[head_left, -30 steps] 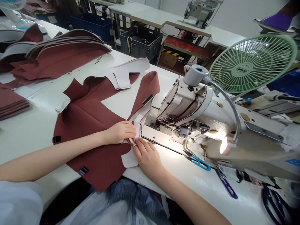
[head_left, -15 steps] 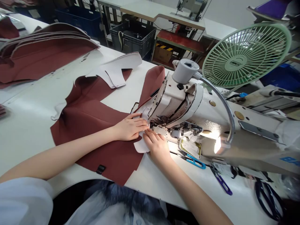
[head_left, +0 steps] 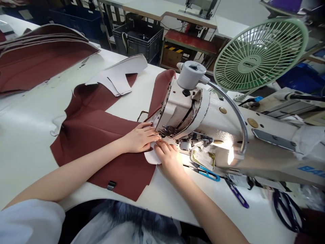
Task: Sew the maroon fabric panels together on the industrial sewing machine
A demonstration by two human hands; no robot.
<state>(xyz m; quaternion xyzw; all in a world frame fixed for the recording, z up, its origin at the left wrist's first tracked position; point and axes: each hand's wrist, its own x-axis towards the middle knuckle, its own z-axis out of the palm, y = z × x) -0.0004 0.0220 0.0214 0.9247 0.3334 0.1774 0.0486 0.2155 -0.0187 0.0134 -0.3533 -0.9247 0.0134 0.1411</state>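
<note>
My left hand (head_left: 139,138) lies on a dark red fabric panel (head_left: 101,127), fingers stretched flat towards the presser foot of a sewing machine (head_left: 175,105). Beside it, the fingers of my right hand (head_left: 169,156) rest flat on a white curved piece (head_left: 152,156) that lies over the red panel. Both sets of fingertips are close to the lit needle area, where the machine head partly hides the material. A red strip (head_left: 158,88) stands up behind the head. On the panel's near edge sits a small black clip (head_left: 111,185).
Blue thread snips (head_left: 207,173), purple snips (head_left: 237,194) and dark-handled scissors (head_left: 288,210) lie right of my right arm. A green fan (head_left: 261,56) stands behind the machine. White pieces (head_left: 116,74) and stacked red panels (head_left: 48,61) lie further left. A grey crate (head_left: 138,37) is beyond the table.
The view has shifted slightly, so the machine and fan appear further left. Both hands stay on the material by the needle, with little visible movement.
</note>
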